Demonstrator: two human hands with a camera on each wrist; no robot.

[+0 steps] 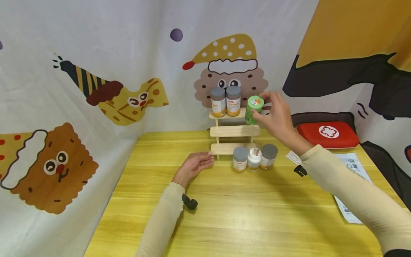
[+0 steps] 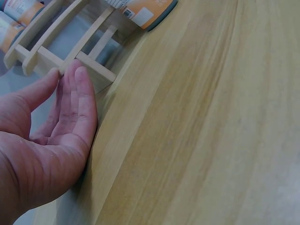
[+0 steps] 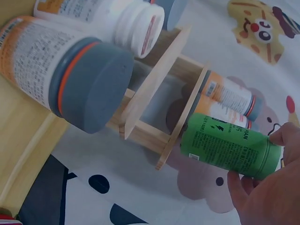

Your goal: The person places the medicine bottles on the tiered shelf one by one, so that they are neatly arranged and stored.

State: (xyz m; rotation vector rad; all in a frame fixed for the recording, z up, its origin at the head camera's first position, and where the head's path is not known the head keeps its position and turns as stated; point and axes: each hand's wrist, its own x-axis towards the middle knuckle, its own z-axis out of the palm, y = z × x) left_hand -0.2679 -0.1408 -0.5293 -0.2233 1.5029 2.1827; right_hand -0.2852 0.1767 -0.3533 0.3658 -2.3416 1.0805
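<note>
Green canister [image 3: 227,146] — one; bottles [image 1: 233,103] — five

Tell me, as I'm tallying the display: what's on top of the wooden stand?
Two grey-lidded bottles stand on its top step. The right hand holds a green container at that step's right end, covering part of it; whether the container rests there is hidden.

Looks like a small staged corner, arranged rather like a shop display; cannot tell whether inside a home or a workplace. Has a cloth [image 1: 128,35] printed with cartoon snacks [image 1: 57,175] in party hats [image 1: 224,51] hanging in folds behind a yellow wood-grain desk [image 1: 231,221]. Shows capped bottles [image 1: 218,104] on and before a little stepped wooden rack [image 1: 234,131], with a red case [image 1: 311,134] farther right.
</note>
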